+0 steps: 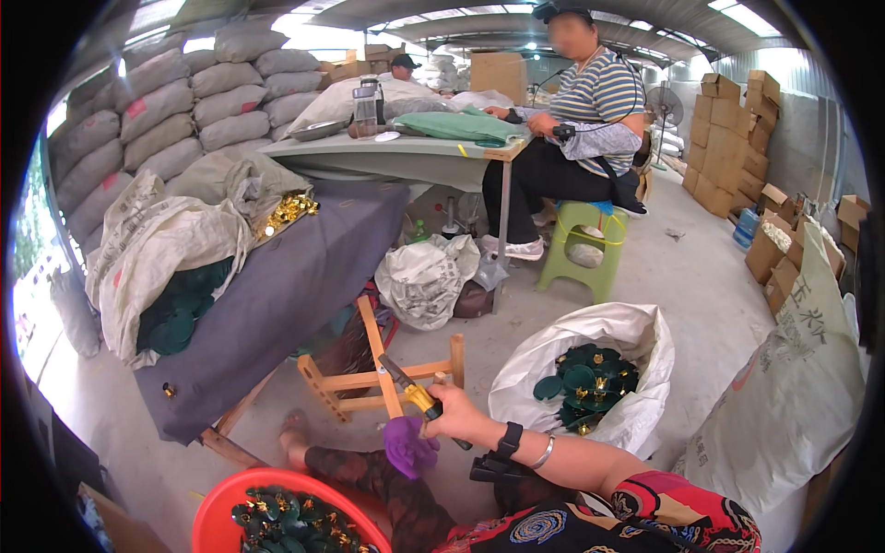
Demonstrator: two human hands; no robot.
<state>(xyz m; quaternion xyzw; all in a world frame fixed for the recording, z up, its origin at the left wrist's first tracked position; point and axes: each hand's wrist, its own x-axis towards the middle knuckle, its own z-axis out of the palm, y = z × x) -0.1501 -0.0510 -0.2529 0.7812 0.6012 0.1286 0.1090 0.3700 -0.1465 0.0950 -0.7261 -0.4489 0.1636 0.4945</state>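
Note:
My right hand (pixel 458 414) is closed around a hand tool with a yellow and black handle (pixel 420 398). Its narrow grey front part points up and to the left across a wooden frame (pixel 392 380); its exact kind is unclear. Just under that hand, a crumpled purple cloth or glove (pixel 408 447) hangs against the frame. My left hand does not show. By my leg, a red basin (pixel 208 516) holds many dark green discs with gold fittings (pixel 295 522). To the right of the hand, an open white sack (pixel 647 355) contains more green discs (pixel 590 378).
A dark cloth-covered table (pixel 304 276) at left carries a sack (pixel 175 226) of green pieces and gold parts (pixel 288 212). Farther back, a person (pixel 590 101) sits on a green stool (pixel 583 244) at another table (pixel 433 152). A tall sack (pixel 784 378) stands right.

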